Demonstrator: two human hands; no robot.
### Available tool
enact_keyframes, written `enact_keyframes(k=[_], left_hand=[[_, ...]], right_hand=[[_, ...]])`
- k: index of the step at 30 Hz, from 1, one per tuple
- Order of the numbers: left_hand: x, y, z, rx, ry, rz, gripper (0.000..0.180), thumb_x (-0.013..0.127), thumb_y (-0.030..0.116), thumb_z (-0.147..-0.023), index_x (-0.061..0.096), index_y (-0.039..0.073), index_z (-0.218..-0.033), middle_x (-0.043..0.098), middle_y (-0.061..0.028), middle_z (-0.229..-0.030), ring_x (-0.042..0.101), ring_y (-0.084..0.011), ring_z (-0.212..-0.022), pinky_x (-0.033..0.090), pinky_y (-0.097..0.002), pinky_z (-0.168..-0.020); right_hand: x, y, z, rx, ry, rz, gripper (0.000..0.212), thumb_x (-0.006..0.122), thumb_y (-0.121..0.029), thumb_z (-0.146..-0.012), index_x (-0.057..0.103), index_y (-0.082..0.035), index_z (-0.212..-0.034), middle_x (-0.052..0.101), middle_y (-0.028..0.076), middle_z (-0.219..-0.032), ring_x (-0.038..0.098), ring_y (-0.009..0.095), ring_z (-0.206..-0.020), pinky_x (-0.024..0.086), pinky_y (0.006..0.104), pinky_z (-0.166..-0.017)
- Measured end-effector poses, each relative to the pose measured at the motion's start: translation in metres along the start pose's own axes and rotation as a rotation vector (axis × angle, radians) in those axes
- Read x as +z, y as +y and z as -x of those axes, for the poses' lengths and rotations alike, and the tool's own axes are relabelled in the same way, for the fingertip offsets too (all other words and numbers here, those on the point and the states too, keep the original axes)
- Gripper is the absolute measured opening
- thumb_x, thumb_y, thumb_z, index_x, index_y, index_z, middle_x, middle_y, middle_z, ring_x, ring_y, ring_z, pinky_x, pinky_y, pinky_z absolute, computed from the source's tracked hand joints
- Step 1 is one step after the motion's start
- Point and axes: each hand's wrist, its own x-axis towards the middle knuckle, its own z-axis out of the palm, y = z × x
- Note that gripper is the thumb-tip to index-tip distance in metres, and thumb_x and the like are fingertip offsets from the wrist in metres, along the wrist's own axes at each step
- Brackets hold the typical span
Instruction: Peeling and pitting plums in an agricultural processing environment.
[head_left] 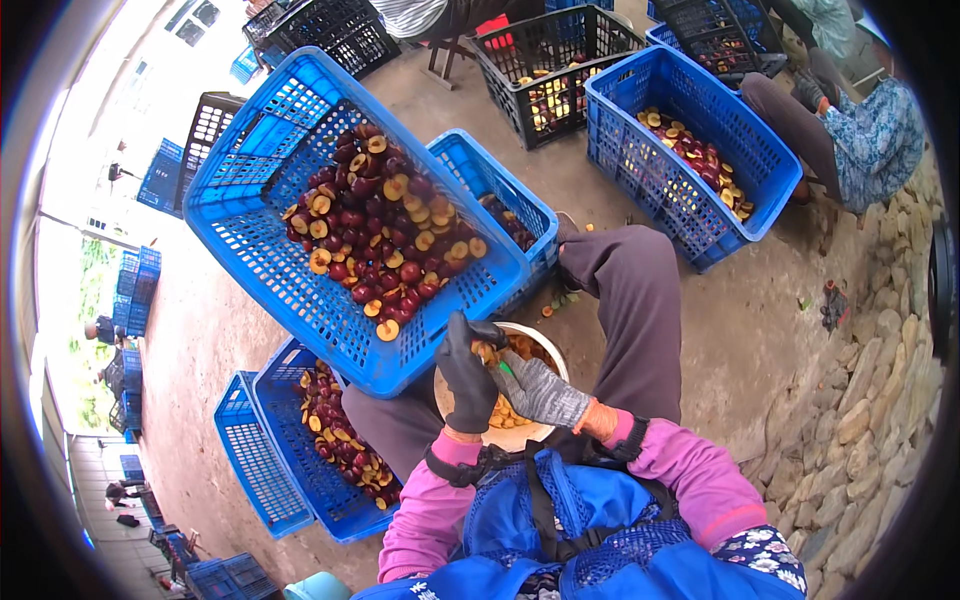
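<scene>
My left hand (470,372), in a black glove, is closed around a piece of cut plum (487,352). My right hand (545,392), in a grey knit glove, meets it with the fingers bent in. A small bit of green shows at the right fingertips; what it belongs to is hidden. Both hands are over a white bucket (512,440) between my knees, which holds orange-yellow fruit pieces. Just beyond my left hand, a large blue crate (265,268) sits tilted toward me, with dark red plums (375,235), many cut in half.
Under and behind the tilted crate is another blue crate (535,215). More cut plums fill a blue crate (330,490) by my left leg. At the far right, a person (880,140) sits beside a blue crate (640,195); a black crate (510,100) stands farther back. Stones (860,420) edge the right side.
</scene>
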Motion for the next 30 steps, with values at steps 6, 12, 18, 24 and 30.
enact_keyframes(k=[6, 12, 18, 24, 30], left_hand=[[0.008, 0.012, -0.012, 0.003, -0.133, -0.219, 0.045, 0.04, 0.027, -0.095, 0.055, -0.001, -0.064, 0.057, -0.0069, -0.06, 0.053, -0.0135, -0.058, 0.041, -0.0269, -0.061], [0.012, 0.03, -0.015, -0.027, -0.243, 0.066, 0.044, 0.042, 0.026, -0.094, 0.055, 0.0, -0.061, 0.056, -0.0058, -0.059, 0.051, -0.0116, -0.056, 0.041, -0.0255, -0.057], [0.007, 0.035, -0.024, 0.052, -0.286, 0.055, 0.044, 0.041, 0.024, -0.094, 0.055, 0.0, -0.06, 0.057, -0.0075, -0.06, 0.053, -0.0135, -0.054, 0.042, -0.0265, -0.057], [0.004, 0.03, -0.023, 0.076, -0.361, -0.012, 0.041, 0.04, 0.022, -0.095, 0.054, -0.001, -0.064, 0.056, -0.0069, -0.059, 0.052, -0.0129, -0.053, 0.042, -0.0259, -0.054], [0.011, 0.028, -0.022, 0.375, -0.196, 0.048, 0.042, 0.034, 0.019, -0.097, 0.052, -0.001, -0.065, 0.055, -0.0077, -0.063, 0.051, -0.0127, -0.057, 0.041, -0.0251, -0.057]], right_hand=[[0.001, 0.005, 0.001, -0.068, 0.111, 0.163, 0.035, 0.047, -0.01, -0.082, 0.048, 0.0, -0.116, 0.053, 0.016, -0.09, 0.055, 0.026, -0.07, 0.045, 0.0338, -0.061], [0.011, 0.011, 0.014, -0.216, -0.242, 0.812, 0.046, 0.039, -0.013, -0.089, 0.033, -0.001, -0.133, 0.038, 0.015, -0.133, 0.042, 0.024, -0.119, 0.034, 0.0327, -0.1], [0.001, 0.006, -0.003, -0.198, -0.128, 0.54, 0.047, 0.039, -0.024, -0.091, 0.033, -0.004, -0.133, 0.035, 0.013, -0.136, 0.033, 0.025, -0.126, 0.023, 0.0338, -0.106], [-0.006, 0.011, -0.002, -0.377, -0.094, 0.836, 0.045, 0.041, -0.023, -0.09, 0.037, -0.003, -0.13, 0.04, 0.011, -0.132, 0.036, 0.021, -0.123, 0.024, 0.0325, -0.105], [0.0, 0.01, -0.006, -0.266, -0.083, 0.843, 0.043, 0.04, -0.017, -0.09, 0.037, 0.0, -0.13, 0.045, 0.012, -0.126, 0.04, 0.02, -0.119, 0.031, 0.031, -0.101]])
